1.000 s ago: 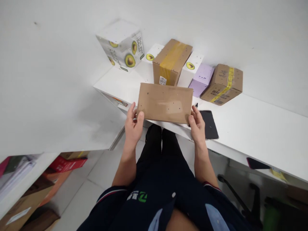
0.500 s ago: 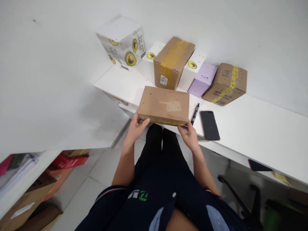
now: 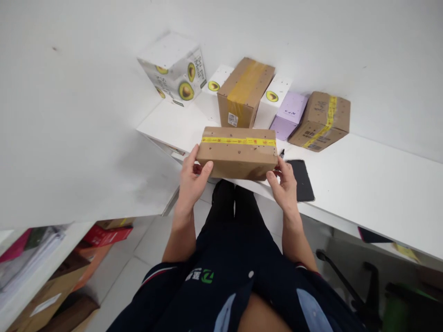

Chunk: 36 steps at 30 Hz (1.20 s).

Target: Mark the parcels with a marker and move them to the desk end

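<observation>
A long brown cardboard carton (image 3: 238,161) is held level between two bare hands, over the front edge of a white desk (image 3: 367,189). Yellow tape with red print runs along its upper face, which has small dark specks. Whether its underside touches the desk cannot be told. The left hand (image 3: 194,182) is clamped on the carton's left end, thumb on the near side; the right hand (image 3: 284,186) grips the right end the same way. The hands are apart, the carton's length between them.

Just beside the right hand, a black marker (image 3: 282,153) and a dark phone (image 3: 302,180) lie on the desk, both partly hidden.

Behind the carton, boxes stand in a row. From left to right: a large white box (image 3: 173,76) printed with avocados and "Super Meal", a narrow white box (image 3: 212,102), a tall brown box (image 3: 245,90) with broad yellowish tape and a label, another white avocado box (image 3: 275,99), a lilac box (image 3: 289,113), and a tilted brown box (image 3: 321,121) with yellow tape.

Below are the wearer's dark trousers (image 3: 223,205) and navy shirt (image 3: 235,272) with a green logo. At lower left, a shelf (image 3: 60,244) sits near a red box (image 3: 109,235); at lower right is part of a black chair base (image 3: 372,288).
</observation>
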Motion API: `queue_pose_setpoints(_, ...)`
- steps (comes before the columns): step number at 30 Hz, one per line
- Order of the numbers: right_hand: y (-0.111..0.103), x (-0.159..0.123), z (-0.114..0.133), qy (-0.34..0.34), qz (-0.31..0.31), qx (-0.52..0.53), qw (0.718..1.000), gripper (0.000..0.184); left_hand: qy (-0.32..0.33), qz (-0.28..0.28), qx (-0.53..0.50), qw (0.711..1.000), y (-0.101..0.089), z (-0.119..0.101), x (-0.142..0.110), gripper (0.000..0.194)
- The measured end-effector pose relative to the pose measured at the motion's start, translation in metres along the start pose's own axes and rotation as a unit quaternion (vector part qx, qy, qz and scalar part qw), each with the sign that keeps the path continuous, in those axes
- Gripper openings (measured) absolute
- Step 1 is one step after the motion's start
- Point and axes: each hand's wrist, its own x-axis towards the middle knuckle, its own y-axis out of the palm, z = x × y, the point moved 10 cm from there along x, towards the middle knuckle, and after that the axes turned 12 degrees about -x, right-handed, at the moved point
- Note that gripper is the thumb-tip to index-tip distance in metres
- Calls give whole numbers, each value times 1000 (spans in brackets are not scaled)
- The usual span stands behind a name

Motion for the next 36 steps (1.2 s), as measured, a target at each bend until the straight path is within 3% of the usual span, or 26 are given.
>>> queue_pose_setpoints(6, 5, -1, -12, 34, 4, -25, 999, 56, -14, -23, 109, 994, 2, 0, 3, 61)
queue_pose_setpoints(18, 20, -14, -25, 66, 20, -12, 998, 50, -24, 10, 22, 999, 11, 19, -10, 73)
queue_pose_setpoints(27, 20, -13, -24, 71, 13, -5, 997, 50, -16, 23, 14, 1000, 18, 17, -9, 83)
queue_pose_setpoints(36, 23, -13, -29, 74, 15, -15, 997, 57, -32, 38, 13, 999, 19, 32, -8, 92)
